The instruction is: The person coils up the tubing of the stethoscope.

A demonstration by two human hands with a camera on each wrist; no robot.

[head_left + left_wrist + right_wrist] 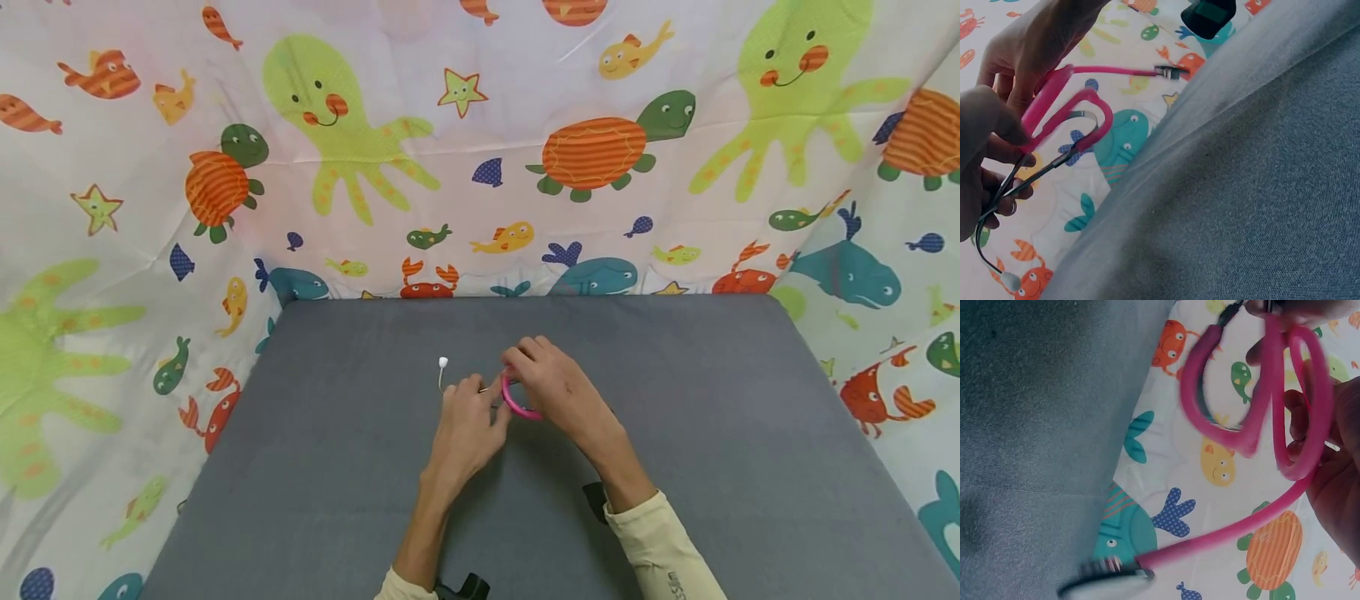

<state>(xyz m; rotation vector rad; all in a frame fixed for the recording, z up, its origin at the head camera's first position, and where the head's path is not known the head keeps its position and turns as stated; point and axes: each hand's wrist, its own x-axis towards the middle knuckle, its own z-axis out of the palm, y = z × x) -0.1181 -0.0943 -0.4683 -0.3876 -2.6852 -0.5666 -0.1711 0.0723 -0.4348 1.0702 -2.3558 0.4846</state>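
Observation:
Both hands hold a stethoscope with pink tubing point(517, 404) above the grey table. My left hand point(467, 425) grips its metal ear tubes point(1038, 177), and a white ear tip point(442, 362) sticks out beyond the fingers. My right hand point(562, 387) holds the pink tubing, which is bent into loops point(1319, 419) in the right wrist view. From there one length of tube runs free to the blurred chest piece point(1108, 584). The left wrist view also shows this chest piece point(1169, 72) hanging out in the air. The second ear tip cannot be made out.
The grey table point(337, 483) spreads around both hands. A white curtain point(405, 250) printed with sea animals stands behind it and along both sides. Dark devices point(465, 587) are strapped at the wrists.

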